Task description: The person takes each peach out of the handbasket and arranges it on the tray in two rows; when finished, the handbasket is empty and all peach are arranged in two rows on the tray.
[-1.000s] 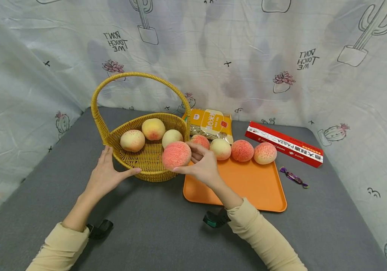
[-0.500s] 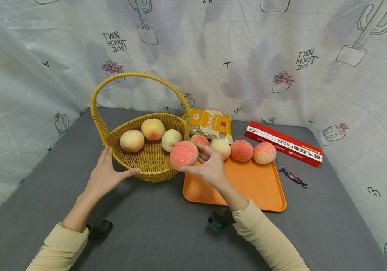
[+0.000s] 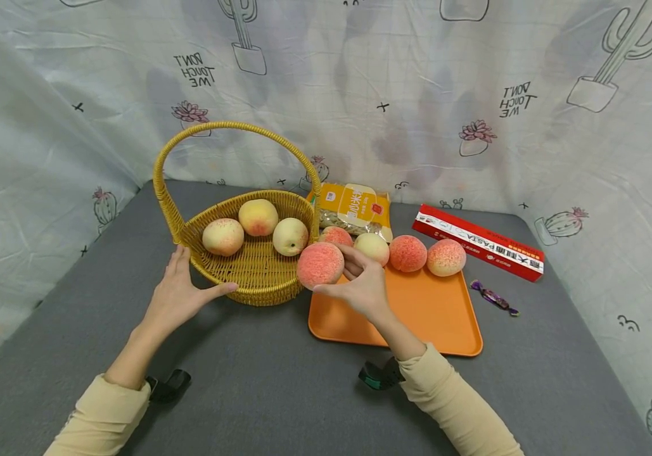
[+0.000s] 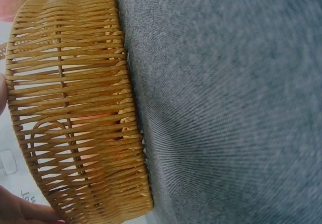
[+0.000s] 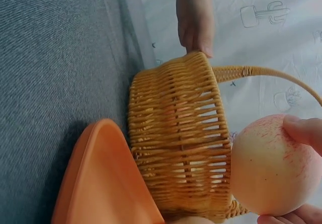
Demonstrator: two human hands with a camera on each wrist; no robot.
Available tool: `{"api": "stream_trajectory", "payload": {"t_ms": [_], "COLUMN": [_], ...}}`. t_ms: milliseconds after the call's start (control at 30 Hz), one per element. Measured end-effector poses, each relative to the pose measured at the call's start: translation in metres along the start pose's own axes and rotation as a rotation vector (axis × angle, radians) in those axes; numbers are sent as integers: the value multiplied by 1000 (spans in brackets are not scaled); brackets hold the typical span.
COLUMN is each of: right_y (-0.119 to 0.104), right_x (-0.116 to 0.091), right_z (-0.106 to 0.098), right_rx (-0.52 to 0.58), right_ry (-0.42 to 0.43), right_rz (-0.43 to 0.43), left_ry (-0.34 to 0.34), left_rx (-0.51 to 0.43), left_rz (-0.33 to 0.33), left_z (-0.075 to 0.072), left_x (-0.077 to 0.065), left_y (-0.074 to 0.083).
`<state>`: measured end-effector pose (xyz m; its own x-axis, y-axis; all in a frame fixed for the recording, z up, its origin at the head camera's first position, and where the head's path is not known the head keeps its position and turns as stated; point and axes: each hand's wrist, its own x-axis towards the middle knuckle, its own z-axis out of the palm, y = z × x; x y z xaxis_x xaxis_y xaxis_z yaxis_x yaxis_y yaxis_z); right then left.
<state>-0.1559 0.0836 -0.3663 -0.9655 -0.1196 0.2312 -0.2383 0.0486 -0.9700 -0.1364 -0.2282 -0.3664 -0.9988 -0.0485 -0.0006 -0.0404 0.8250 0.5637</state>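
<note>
In the head view my right hand [image 3: 362, 285] holds a pink-red peach [image 3: 320, 265] between thumb and fingers, in the air at the basket's right front edge. The right wrist view shows this peach's pale side [image 5: 274, 168]. My left hand [image 3: 180, 294] touches the yellow wicker basket [image 3: 263, 296], its fingers straight along the left side and its thumb at the front rim. Three peaches lie inside: a speckled one [image 3: 223, 237], a yellow one [image 3: 258, 217] and a pale one [image 3: 290, 237]. To the right, several peaches [image 3: 408, 253] line the back of an orange tray [image 3: 417, 316].
Behind the tray lies a yellow food packet [image 3: 357, 206]. A red pasta box [image 3: 479, 244] and a purple-wrapped candy [image 3: 495, 298] are on the right. The basket's tall handle [image 3: 234, 125] arches over it. A patterned curtain [image 3: 348, 76] hangs behind the grey table [image 3: 268, 392].
My right hand has moved right and slightly down with the peach, away from the basket toward the tray, uncovering the pale peach in the basket. My left hand has stayed put.
</note>
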Motion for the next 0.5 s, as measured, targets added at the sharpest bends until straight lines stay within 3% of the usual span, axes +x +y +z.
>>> {"api": "stream_trajectory", "payload": {"t_ms": [267,500], "right_y": [5,15], "right_x": [-6,-17], "right_z": [-14,-20], "right_rx": [-58,-91], "right_ry": [19,-13], "right_rz": [23,53], "left_ry": [-7,4], "left_rx": [1,-6], "left_rz": [-2,7], "left_z": [1,1], "left_x": [0,0], "left_y": [0,0]}}
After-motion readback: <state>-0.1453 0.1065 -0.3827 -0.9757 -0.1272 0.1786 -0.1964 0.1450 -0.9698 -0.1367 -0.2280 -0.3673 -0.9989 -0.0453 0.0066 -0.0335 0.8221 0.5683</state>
